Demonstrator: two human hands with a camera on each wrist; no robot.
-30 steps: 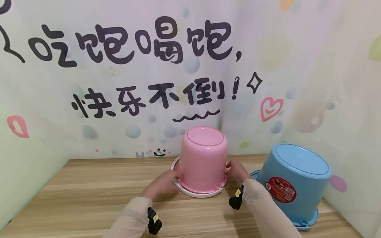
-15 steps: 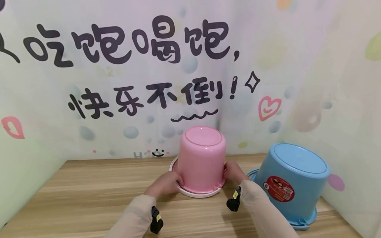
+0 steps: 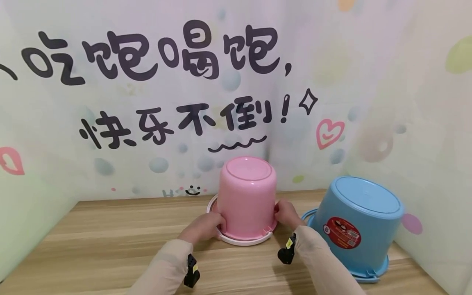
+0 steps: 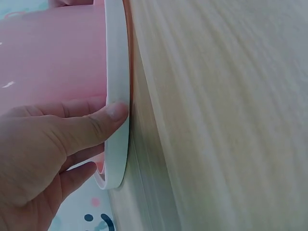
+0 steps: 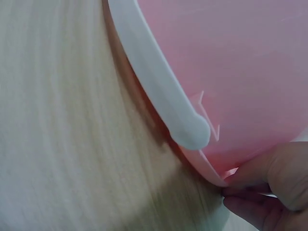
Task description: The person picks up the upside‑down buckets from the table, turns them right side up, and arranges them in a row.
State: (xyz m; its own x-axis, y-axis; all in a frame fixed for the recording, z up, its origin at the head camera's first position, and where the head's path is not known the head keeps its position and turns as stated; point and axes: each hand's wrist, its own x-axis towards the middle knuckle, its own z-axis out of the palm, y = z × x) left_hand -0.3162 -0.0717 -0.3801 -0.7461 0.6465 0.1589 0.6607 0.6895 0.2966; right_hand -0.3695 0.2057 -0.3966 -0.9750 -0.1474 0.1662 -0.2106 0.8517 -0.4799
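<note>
An upside-down pink bucket stands on the wooden table by the back wall. Its white handle lies along the rim at the tabletop. My left hand grips the rim and handle on the left side; in the left wrist view the thumb lies across the white handle, with the other fingers against the pink side. Opposite it, my right hand pinches the pink rim between thumb and fingers, just beyond the handle's rounded end. The bucket's far side is hidden.
To the right, an upside-down blue bucket with a red label stands close to my right forearm. Behind the table hangs a pale printed wall with large dark characters. Bare wood stretches left of the pink bucket.
The head view has turned slightly right, so everything sits further left in it. My left fingers have settled closer against the pink bucket's side. Both buckets stay in place.
</note>
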